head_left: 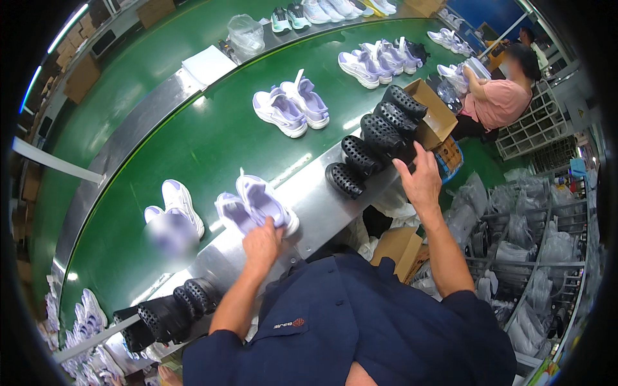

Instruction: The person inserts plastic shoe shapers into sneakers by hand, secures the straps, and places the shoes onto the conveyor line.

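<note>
Left hand (262, 243): closed on the heel of one white-and-lilac shoe (261, 198), right of its pair, at the border of green belt (174, 145) and metal ledge (322, 225). Light pinch at the padded rim seems best, sparing the upper.

Right hand (421, 183): wide, nothing visibly held, beside black perforated shoe forms (381, 133); contact cannot be told.

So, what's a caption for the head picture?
Left hand holds a white-lavender sneaker by its heel; right hand hovers near black perforated shoe forms.
</note>
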Action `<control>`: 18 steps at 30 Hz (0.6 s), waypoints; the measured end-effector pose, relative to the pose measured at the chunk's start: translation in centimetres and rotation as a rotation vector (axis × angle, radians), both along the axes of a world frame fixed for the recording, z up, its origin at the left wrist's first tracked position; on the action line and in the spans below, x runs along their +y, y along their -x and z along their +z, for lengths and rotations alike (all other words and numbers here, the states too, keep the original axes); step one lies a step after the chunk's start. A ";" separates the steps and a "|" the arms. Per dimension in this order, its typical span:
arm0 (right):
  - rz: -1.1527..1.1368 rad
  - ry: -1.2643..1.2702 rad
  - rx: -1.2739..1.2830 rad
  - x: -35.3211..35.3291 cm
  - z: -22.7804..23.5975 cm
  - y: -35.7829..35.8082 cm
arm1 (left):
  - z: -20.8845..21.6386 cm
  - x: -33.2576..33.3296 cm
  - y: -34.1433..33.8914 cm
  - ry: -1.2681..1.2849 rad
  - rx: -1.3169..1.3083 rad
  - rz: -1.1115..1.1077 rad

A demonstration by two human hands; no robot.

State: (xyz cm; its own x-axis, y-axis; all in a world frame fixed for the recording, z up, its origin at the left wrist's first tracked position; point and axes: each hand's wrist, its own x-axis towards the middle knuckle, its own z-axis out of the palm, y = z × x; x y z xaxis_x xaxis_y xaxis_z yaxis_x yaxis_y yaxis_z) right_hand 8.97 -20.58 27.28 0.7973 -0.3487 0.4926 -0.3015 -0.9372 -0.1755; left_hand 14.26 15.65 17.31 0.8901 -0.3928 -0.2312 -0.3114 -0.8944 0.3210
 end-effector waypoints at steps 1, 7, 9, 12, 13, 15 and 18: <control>0.011 -0.002 -0.007 -0.4 0.1 -1.1 | -0.6 0.3 2.1 0.032 -0.020 -0.012; 0.104 0.226 0.232 -2.8 -1.3 -4.0 | 4.8 -0.4 5.1 0.132 -0.168 0.180; 0.200 0.195 0.143 -1.2 0.2 -3.7 | 4.4 -0.2 2.6 0.243 -0.344 0.269; 0.406 0.009 0.090 3.6 3.6 -1.4 | 2.2 -0.6 -1.8 0.179 -0.337 0.183; 0.505 -0.197 0.249 5.1 3.7 -0.7 | 1.6 -0.8 -3.0 0.102 -0.256 0.177; 0.638 -0.498 0.539 7.8 2.6 -0.2 | 0.7 -1.0 -5.5 0.180 -0.009 0.075; 0.645 -0.602 0.818 12.0 -0.9 -1.1 | -1.5 -0.9 -6.8 0.235 0.052 0.022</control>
